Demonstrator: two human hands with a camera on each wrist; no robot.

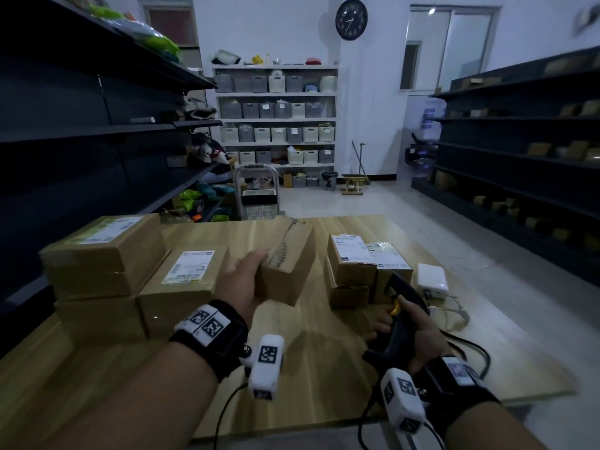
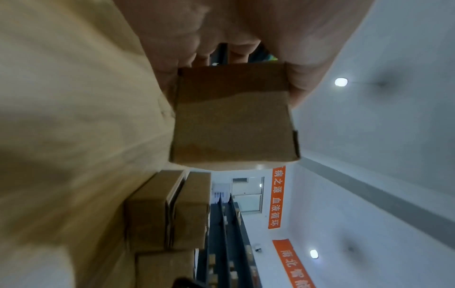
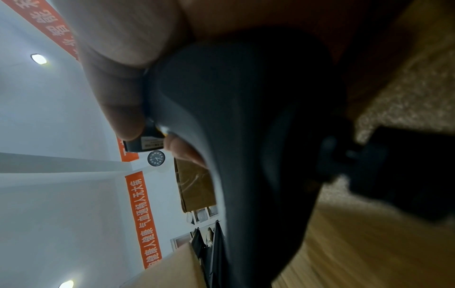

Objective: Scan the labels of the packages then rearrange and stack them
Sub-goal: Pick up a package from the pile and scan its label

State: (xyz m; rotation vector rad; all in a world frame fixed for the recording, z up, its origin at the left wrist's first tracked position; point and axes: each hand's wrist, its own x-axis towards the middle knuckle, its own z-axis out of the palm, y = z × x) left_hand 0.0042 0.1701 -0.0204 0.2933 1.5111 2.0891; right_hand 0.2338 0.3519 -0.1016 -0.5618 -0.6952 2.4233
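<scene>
My left hand [image 1: 246, 280] grips a small brown cardboard package [image 1: 285, 264] by its near end and holds it above the wooden table [image 1: 324, 368]. The left wrist view shows the same package [image 2: 234, 124] pinched between thumb and fingers. My right hand [image 1: 409, 329] holds a black barcode scanner [image 1: 401, 293] with a yellow trigger, its head pointing toward the labelled packages [image 1: 363, 258] at the right. The scanner's handle [image 3: 246, 136] fills the right wrist view. A stack of larger packages [image 1: 104, 251] stands at the left, with another labelled package [image 1: 185, 277] beside it.
A white adapter box [image 1: 431, 277] with cables lies at the table's right side. Dark shelving [image 1: 81, 125] runs along the left and more shelving [image 1: 519, 151] along the right. A metal cart [image 1: 258, 196] stands beyond the table's far edge.
</scene>
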